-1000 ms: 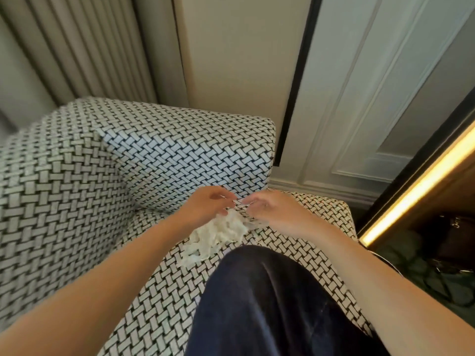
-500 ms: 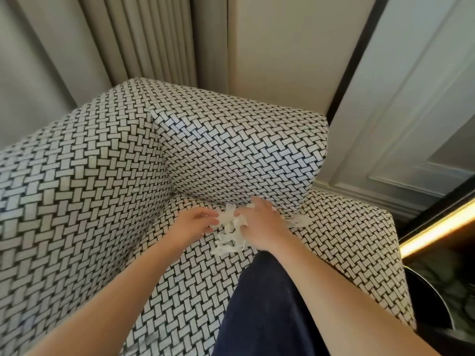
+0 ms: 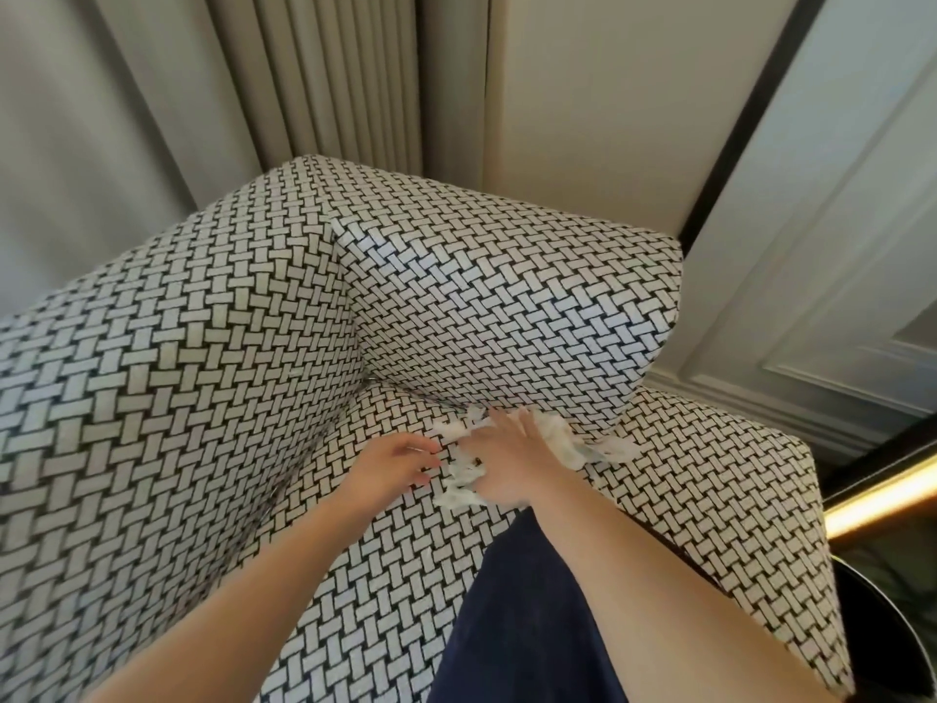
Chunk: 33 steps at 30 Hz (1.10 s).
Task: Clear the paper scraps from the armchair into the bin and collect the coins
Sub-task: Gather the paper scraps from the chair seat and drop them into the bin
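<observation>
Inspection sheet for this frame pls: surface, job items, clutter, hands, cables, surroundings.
Surface: black-and-white basket-weave fabric armchair; the work is on its seat, at the back crease.
Job's things: torn white paper scraps bunched on the seat, under and beside the hands; coins cannot be made out; black round rim at lower right, possibly the bin.
Clutter: nothing seen.
Hands: left hand open, fingertips at the scraps' edge; right hand flat on the scraps.
Cables: nothing seen.
Surroundings: pleated grey curtain, white panelled wall, glowing amber light strip, person's dark blue trouser leg.
</observation>
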### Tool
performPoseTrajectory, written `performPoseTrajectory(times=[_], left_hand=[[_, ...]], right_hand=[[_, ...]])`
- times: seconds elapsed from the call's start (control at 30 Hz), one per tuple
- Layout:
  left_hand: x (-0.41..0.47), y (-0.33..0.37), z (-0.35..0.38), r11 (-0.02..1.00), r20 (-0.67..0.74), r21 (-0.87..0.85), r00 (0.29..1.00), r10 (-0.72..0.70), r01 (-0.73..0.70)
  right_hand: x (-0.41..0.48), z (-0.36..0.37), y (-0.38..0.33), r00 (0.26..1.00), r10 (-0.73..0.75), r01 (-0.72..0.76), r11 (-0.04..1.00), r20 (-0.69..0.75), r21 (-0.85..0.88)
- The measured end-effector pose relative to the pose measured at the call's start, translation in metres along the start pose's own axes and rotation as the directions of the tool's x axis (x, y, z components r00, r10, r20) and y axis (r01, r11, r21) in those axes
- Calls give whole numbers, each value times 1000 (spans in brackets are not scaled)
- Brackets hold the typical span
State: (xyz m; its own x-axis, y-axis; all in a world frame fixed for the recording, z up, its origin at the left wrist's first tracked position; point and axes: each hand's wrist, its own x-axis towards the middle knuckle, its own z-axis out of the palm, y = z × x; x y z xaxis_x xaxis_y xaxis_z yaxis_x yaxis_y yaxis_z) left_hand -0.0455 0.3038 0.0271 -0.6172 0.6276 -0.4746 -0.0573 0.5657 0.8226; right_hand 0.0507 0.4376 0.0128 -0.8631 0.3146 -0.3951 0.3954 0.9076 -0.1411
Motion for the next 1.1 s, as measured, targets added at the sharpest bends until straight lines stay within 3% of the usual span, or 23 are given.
performPoseTrajectory(times=[0.1, 0.2, 0.37, 0.47, 0.6, 0.77, 0.9, 1.1], left_hand=[[1, 1, 3, 1000, -19, -20, 1000, -10, 10], [2, 1, 8, 999, -34, -42, 999, 0, -1], [12, -5, 21, 991, -123, 89, 986, 110, -100], [20, -8, 29, 966, -55, 213, 985, 161, -146], [28, -17, 43, 816, 111, 521, 968, 225, -249], [36, -33, 57, 637, 81, 713, 937, 339, -292], [37, -36, 58, 698, -37, 643, 897, 440, -316], [27, -27, 53, 785, -68, 550, 921, 385, -287]], right_hand=[[-5, -8, 1, 987, 53, -12, 964, -151, 265], [-13, -15, 4, 942, 134, 46, 855, -306, 517], [-19, -19, 8, 809, 289, 151, 740, -512, 656], [-22, -22, 8, 731, 340, 189, 732, -591, 655], [-23, -24, 8, 640, 384, 209, 747, -666, 631], [-23, -24, 8, 556, 434, 224, 743, -709, 630], [-21, -23, 10, 521, 442, 220, 757, -730, 615], [-19, -19, 11, 510, 427, 201, 785, -747, 586]])
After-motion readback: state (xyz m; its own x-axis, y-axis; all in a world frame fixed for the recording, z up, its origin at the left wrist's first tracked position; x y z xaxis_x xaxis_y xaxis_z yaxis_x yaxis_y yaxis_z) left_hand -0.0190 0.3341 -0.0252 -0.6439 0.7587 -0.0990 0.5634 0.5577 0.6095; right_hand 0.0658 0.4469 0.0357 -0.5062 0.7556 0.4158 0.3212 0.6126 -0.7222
